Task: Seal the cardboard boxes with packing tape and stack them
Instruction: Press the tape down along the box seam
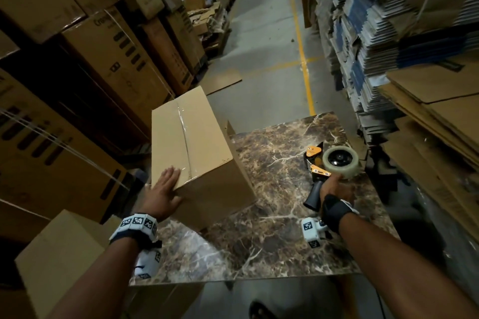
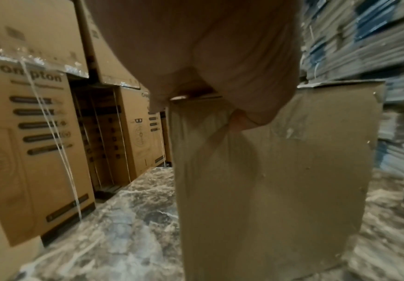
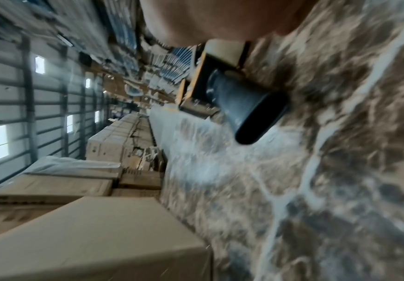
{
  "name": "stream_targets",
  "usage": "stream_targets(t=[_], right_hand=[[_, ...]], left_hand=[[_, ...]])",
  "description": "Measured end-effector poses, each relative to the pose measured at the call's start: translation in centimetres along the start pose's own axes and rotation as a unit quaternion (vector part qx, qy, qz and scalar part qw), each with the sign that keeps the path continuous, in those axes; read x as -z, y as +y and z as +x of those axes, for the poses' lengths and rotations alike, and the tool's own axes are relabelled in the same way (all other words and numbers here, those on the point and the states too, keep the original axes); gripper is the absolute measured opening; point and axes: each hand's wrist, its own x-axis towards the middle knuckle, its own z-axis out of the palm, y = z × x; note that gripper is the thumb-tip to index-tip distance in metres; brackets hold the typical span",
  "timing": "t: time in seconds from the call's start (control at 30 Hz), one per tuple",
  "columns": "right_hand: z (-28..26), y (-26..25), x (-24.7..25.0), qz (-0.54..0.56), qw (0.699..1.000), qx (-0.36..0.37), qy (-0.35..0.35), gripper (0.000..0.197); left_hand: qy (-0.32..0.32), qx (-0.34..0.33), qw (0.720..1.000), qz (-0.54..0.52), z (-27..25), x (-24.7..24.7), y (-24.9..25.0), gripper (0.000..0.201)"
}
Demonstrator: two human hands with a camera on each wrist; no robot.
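A plain cardboard box [image 1: 197,142] stands on the left part of the marble table [image 1: 272,241], with clear tape along its top seam. My left hand [image 1: 166,186] lies flat on the box's near left top corner, thumb down on the near face. In the left wrist view the palm [image 2: 208,47] covers the top edge of the box [image 2: 280,180]. An orange and black tape dispenser [image 1: 318,163] with a clear roll [image 1: 340,160] lies on the table's right side. My right hand [image 1: 334,189] rests on its body; the black handle [image 3: 251,114] sticks out free, and the fingers are hidden.
A second plain box [image 1: 59,261] stands lower down beside the table's left edge. Stacked printed cartons [image 1: 103,59] wall the left side. Piles of flattened cardboard [image 1: 388,21] and loose sheets [image 1: 440,111] fill the right. An aisle with a yellow line [image 1: 302,54] runs ahead.
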Motion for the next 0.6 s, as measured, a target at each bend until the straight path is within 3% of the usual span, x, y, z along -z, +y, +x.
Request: stream_targets(t=[0.07, 0.2, 0.3, 0.37, 0.47, 0.53, 0.6], right_hand=[[-1.9, -0.9, -0.2, -0.03, 0.999, 0.024, 0.018, 0.05], [-6.5, -2.7, -3.1, -0.061, 0.987, 0.135, -0.07, 0.044], [-11.6, -3.9, -5.8, -0.071, 0.942, 0.296, -0.143, 0.03], [-15.1, -4.0, -7.3, -0.065, 0.863, 0.457, -0.206, 0.024], [-18.8, -3.9, -9.0, -0.081, 0.713, 0.651, -0.248, 0.03], [-20.2, -3.5, -10.0, -0.096, 0.639, 0.714, -0.27, 0.033], [-20.7, -2.8, -10.7, -0.111, 0.592, 0.744, -0.289, 0.035]], left_hand=[[0.015, 0.026, 0.999, -0.017, -0.4, -0.6, 0.9, 0.083], [0.037, 0.052, 0.998, -0.024, -0.7, -0.9, 1.9, 0.074], [0.048, 0.059, 0.997, -0.033, -0.8, -1.1, 2.0, 0.073], [0.056, 0.061, 0.995, -0.048, -0.7, -1.5, 1.7, 0.073], [0.061, 0.051, 0.994, -0.074, -0.3, -2.1, 0.9, 0.074], [0.069, 0.041, 0.993, -0.085, -0.2, -2.6, 0.3, 0.076], [0.075, 0.043, 0.991, -0.098, -0.2, -2.8, 0.0, 0.076]])
